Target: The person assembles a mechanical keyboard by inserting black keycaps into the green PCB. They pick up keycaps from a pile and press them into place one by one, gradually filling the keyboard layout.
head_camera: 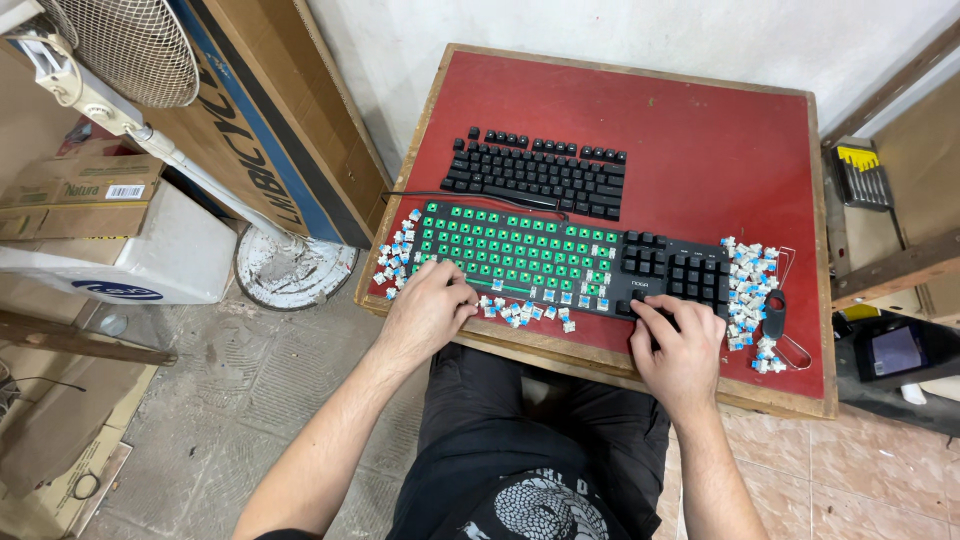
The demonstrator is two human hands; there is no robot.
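With the stripped keyboard (570,262) lying on the red table (700,140), my left hand (428,312) presses loosely on its near left corner and my right hand (678,350) on its near right edge, steadying it mid-teardown; pulling more switches next needs a firm brace.

Fan (130,45) cut off at top edge. Left hand (428,310) & right hand (680,350) hide keyboard (560,262) front edge; loose switches (750,285) too small for detail.
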